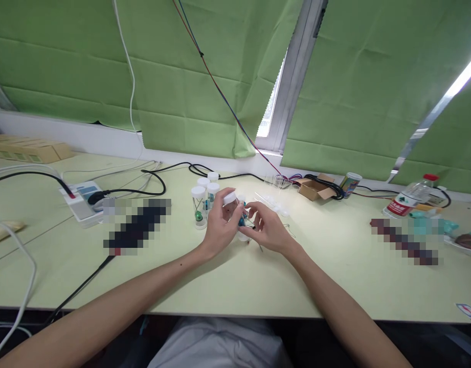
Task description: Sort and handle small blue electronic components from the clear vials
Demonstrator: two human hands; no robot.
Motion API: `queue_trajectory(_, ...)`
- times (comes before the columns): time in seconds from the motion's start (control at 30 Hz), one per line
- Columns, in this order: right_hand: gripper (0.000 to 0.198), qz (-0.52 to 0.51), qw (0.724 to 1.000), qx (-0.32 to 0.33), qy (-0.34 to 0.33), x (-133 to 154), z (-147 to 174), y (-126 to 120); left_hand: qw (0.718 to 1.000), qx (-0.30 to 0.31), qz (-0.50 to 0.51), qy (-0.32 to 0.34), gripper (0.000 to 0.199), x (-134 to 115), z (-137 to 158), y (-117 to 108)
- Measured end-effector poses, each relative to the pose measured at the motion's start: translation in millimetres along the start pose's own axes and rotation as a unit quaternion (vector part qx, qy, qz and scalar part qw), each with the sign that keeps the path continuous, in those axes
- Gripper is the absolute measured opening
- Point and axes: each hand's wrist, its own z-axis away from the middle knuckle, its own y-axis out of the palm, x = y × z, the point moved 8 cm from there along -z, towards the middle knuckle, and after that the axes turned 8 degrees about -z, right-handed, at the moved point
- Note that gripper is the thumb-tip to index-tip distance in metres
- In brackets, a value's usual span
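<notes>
My left hand point(221, 227) is closed around a clear vial with a white cap point(230, 198), its thumb across the front. Small blue-green parts point(242, 221) show between my two hands; whether they are inside a vial or outside I cannot tell. My right hand point(269, 227) is closed, with thumb and fingertips pinched against these parts and some thin dark wire ends; what exactly it grips is hidden. To the left stand several upright white-capped clear vials, and the nearest vial point(199, 208) contains a green bead-like part and thin metal pieces.
Behind my right hand lie clear tubes point(271, 202) and thin wire point(291, 230). A small cardboard box point(314, 188), a can point(350, 185) and a red-capped bottle point(406, 199) stand farther right. At left are a white power strip point(84, 204) and black cables point(158, 186).
</notes>
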Motion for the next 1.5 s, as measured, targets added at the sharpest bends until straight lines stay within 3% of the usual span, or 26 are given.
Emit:
queue_trajectory(0.3, 0.056, 0.013, 0.999, 0.028, -0.008, 10.1, 0.6, 11.7, 1.0, -0.001, 0.023, 0.0, 0.039, -7.9, 4.5, 2.8)
queue_trajectory(0.47, 0.059, 0.029, 0.999, 0.01, -0.016, 5.2, 2.2, 8.7, 0.999, -0.002, -0.039, 0.014, 0.034, -8.8, 3.5, -0.5)
queue_trajectory(0.6, 0.057, 0.047, 0.999, -0.004, -0.01, -2.5, 1.9, 3.5, 0.997, 0.006, -0.08, 0.008, 0.042, -6.5, 1.6, -2.1)
queue_trajectory(0.77, 0.052, 0.077, 0.991, -0.112, 0.008, -15.3, -1.1, -27.5, 0.996, -0.003, -0.083, -0.018, 0.043, 2.0, 1.9, -2.5)
queue_trajectory(0.93, 0.044, 0.13, 0.953, -0.266, 0.062, -34.5, 4.7, -72.4, 0.994, 0.018, -0.102, -0.038, 0.032, 8.7, 4.7, 3.1)
queue_trajectory(1.17, 0.028, 0.222, 0.92, -0.295, 0.135, -53.3, 10.3, -88.4, 0.988, 0.058, -0.142, -0.03, 0.022, 11.8, 7.1, 10.3)
queue_trajectory(1.5, 0.022, 0.24, 0.914, -0.289, 0.15, -62.4, 9.8, -90.9, 0.982, 0.082, -0.168, -0.008, 0.014, 8.1, 7.8, 15.1)
